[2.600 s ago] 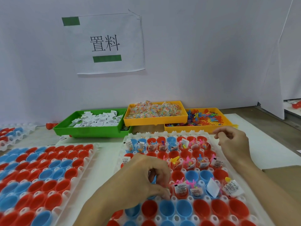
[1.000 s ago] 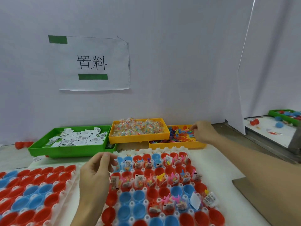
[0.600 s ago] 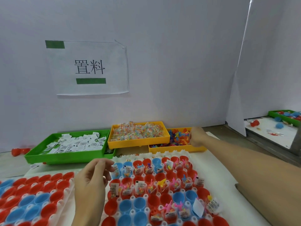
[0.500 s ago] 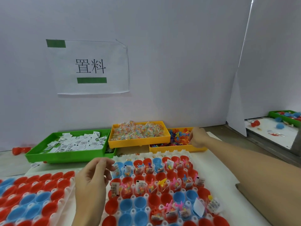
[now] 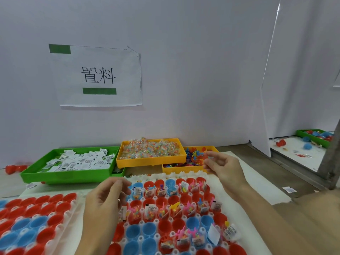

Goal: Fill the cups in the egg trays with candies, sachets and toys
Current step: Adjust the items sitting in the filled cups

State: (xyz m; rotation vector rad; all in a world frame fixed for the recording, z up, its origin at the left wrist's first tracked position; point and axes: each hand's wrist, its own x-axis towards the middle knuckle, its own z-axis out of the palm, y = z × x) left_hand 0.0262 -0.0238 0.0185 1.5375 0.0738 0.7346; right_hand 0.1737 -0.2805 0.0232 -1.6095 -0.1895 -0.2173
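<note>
Both hands are above the near egg tray (image 5: 184,214). The right hand (image 5: 223,167) pinches small toys (image 5: 208,157) before the toy bin (image 5: 185,169); the left hand (image 5: 103,201) is loosely curled and holds nothing.

I read this as a small packing workstation. White partition panels (image 5: 202,70) enclose the bench; a printed sign (image 5: 99,76) hangs above sorted parts bins (image 5: 70,174).

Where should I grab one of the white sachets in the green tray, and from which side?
Come from above. The sachets lie flat and overlapping in the shallow green tray, so pinch a raised corner or free edge of a top one; the rim blocks a sideways grip.
</note>
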